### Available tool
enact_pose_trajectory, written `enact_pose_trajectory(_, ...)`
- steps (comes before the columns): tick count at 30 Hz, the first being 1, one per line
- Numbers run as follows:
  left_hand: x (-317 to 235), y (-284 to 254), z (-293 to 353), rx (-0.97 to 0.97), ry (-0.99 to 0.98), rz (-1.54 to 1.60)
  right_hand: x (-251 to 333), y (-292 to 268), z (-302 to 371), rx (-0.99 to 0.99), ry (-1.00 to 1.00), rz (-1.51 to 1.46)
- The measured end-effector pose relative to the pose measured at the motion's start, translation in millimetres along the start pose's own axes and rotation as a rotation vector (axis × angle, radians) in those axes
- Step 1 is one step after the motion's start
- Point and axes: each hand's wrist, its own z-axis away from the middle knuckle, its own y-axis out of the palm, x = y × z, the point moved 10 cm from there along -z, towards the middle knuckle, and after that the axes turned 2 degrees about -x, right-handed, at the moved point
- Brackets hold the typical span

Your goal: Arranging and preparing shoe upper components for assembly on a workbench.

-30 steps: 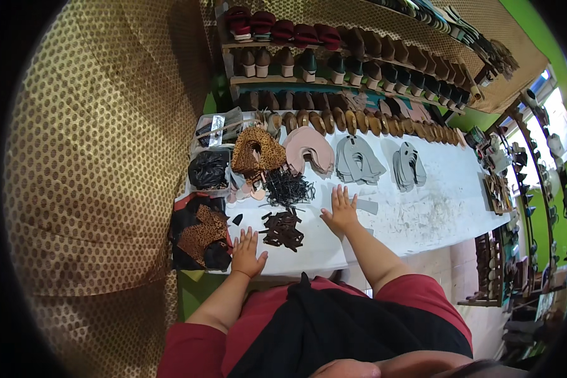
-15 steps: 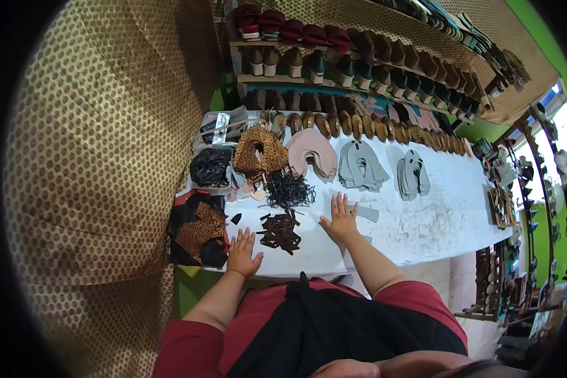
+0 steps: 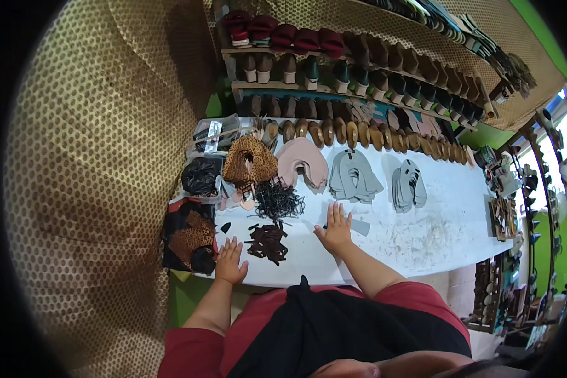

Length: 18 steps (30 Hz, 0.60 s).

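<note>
My left hand (image 3: 231,260) lies flat on the white table near its front edge, fingers stretched out and holding nothing. A small black piece (image 3: 225,227) is just beyond its fingertips. To its right sits a loose pile of short dark brown strips (image 3: 268,242). My right hand (image 3: 336,232) also rests palm down with fingers extended, next to a flat grey piece (image 3: 360,227). Behind the brown pile is a tangle of thin black strips (image 3: 278,200). Stacks of curved cut pieces stand farther back: leopard-print (image 3: 249,165), pink (image 3: 303,160) and grey (image 3: 353,176).
Another grey stack (image 3: 408,184) lies to the right on the white table (image 3: 447,220). At the left edge are a black bag (image 3: 201,176) and leopard-print scraps (image 3: 192,238). A row of brown shoe forms (image 3: 353,135) lines the back, below shelves of shoes (image 3: 343,75).
The whole view has shifted slightly, so the table's contents appear lower and more to the left. Both hands stay flat on the table; the right hand's fingers look a little closer together.
</note>
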Motion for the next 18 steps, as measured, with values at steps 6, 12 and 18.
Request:
enact_pose_trajectory(6, 1, 0, -2, 0.012, -0.011, -0.003, -7, -5, 0, 0.009, -0.006, 0.023)
enact_pose_trajectory(12, 5, 6, 0, 0.019, -0.015, -0.026, 0, -13, 6, 0.022, -0.044, 0.014)
enact_pose_trajectory(18, -1, 2, -2, 0.017, 0.007, -0.034, 7, -25, 21, -0.045, -0.268, 0.076)
